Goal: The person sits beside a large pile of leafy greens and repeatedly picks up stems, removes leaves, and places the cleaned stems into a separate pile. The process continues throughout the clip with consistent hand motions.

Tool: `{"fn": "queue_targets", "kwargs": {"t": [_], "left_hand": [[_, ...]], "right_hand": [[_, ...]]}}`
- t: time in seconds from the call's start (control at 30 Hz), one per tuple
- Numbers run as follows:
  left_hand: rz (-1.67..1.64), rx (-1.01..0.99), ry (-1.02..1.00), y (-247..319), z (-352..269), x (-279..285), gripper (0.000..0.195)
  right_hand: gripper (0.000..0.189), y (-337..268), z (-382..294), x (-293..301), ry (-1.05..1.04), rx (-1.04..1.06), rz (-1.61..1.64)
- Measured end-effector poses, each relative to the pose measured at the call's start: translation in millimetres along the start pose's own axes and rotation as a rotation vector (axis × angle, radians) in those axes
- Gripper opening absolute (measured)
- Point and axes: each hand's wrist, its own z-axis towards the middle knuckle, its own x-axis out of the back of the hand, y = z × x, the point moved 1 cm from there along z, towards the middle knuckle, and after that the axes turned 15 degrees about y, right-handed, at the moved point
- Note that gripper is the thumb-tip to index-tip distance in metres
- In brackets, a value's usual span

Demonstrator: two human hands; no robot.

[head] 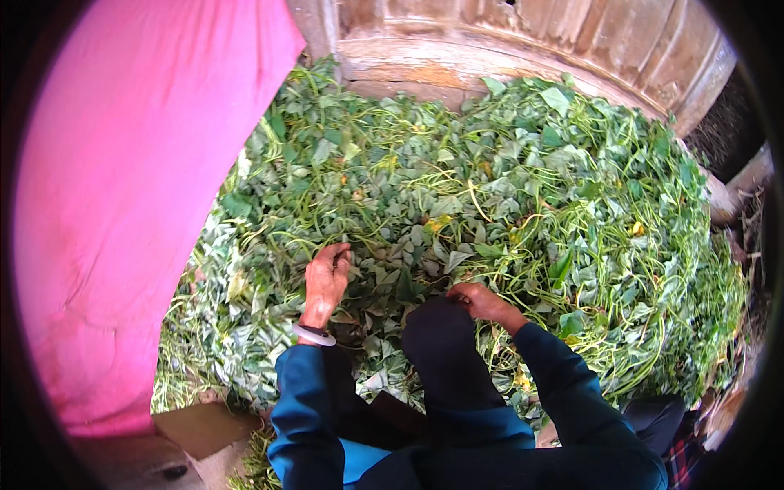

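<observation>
A broad heap of cut leafy vines [392, 177] with long pale green stems lies before me. My left hand [326, 278] is low over the leaves, its fingers curled and close together. A pale bangle [313, 335] circles that wrist. Near my dark-trousered knee [442, 343], my right hand [481, 300] is bent inward, with its fingertips close to the knee's edge. Whether either hand pinches a stem or leaf cannot be made out. Blue sleeves [560, 373] cover both forearms.
A pink cloth sheet [135, 184] hangs along the left side. Worn wooden panelling [520, 37] closes off the back. A brown flat piece [205, 425] lies at lower left. Dark fabric [655, 413] and plaid cloth [686, 459] show at lower right; whose they are is unclear.
</observation>
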Motion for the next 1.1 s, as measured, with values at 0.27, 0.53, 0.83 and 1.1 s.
{"fn": "queue_targets", "kwargs": {"t": [0.27,0.53,0.83,1.1], "left_hand": [[0.084,-0.093,-0.025,-11,4,-30,0.019],[0.169,-0.113,0.098,-15,18,-27,0.017],[0.212,-0.115,0.064,-11,19,-35,0.017],[0.208,-0.176,0.012,-10,15,-51,0.016]], "right_hand": [[0.029,46,28,-9,-0.048,-0.283,0.434],[0.108,170,32,46,-0.110,-0.296,-1.045],[0.024,183,-72,91,-0.623,-0.288,-1.196],[0.016,57,-16,326,-0.345,-0.353,-1.679]]}}
